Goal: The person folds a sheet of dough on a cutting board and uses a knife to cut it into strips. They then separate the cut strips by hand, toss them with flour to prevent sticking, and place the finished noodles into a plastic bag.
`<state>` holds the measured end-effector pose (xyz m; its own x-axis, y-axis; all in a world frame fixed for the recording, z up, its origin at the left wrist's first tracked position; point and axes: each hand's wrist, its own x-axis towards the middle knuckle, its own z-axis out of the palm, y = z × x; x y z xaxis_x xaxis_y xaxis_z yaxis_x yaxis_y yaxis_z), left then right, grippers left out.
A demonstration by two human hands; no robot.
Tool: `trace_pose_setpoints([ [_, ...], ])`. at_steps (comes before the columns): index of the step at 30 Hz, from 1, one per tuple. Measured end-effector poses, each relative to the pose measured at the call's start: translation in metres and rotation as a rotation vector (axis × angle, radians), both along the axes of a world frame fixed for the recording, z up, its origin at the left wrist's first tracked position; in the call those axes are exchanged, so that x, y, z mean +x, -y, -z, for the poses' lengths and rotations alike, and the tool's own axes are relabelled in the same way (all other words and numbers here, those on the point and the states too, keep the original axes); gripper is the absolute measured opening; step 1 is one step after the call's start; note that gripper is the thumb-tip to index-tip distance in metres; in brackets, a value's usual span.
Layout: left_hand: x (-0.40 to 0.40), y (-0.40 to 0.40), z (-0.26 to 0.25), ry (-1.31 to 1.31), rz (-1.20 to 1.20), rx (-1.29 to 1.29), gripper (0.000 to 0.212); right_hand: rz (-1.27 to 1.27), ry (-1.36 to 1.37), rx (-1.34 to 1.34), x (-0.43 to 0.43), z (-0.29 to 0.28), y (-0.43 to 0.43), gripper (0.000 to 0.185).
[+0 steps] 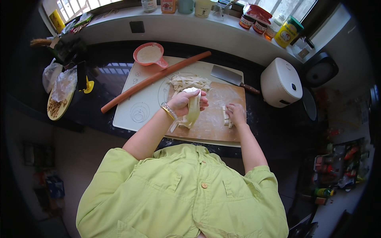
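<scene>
Several long dough strips [194, 111] hang from my left hand [181, 103], draped over the palm with the thumb on top. Their lower ends reach down over the wooden cutting board [214, 126]. At the board's right side, the fingers of my right hand [236, 114] rest on a folded stack of cut dough [225, 117]; the hand partly covers it. A loose heap of cut noodles [190, 82] lies at the board's far left corner. The board's surface is dusted with flour.
Under the board lies a pale pastry mat [126, 114]. A long rolling pin [157, 80] crosses it diagonally. Behind stands a red scoop of flour [148, 54]. A cleaver [227, 75] lies beyond the board, its handle pointing towards a white rice cooker [281, 82]. Jars line the windowsill [184, 22].
</scene>
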<state>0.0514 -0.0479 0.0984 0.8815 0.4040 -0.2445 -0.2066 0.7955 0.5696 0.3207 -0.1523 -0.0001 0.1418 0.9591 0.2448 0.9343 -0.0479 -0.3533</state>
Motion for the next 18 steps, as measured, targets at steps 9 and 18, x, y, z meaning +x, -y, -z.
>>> trace_pose_setpoints([
  [9,0.006,0.003,0.007,-0.010,0.018,0.057,0.033,0.043,-1.034,0.216,-0.007,-0.040,-0.010,0.015],
  [18,0.026,-0.001,-0.005,0.136,-0.045,0.199,0.074,-0.388,-1.028,0.373,-0.076,-0.247,-0.022,0.012],
])
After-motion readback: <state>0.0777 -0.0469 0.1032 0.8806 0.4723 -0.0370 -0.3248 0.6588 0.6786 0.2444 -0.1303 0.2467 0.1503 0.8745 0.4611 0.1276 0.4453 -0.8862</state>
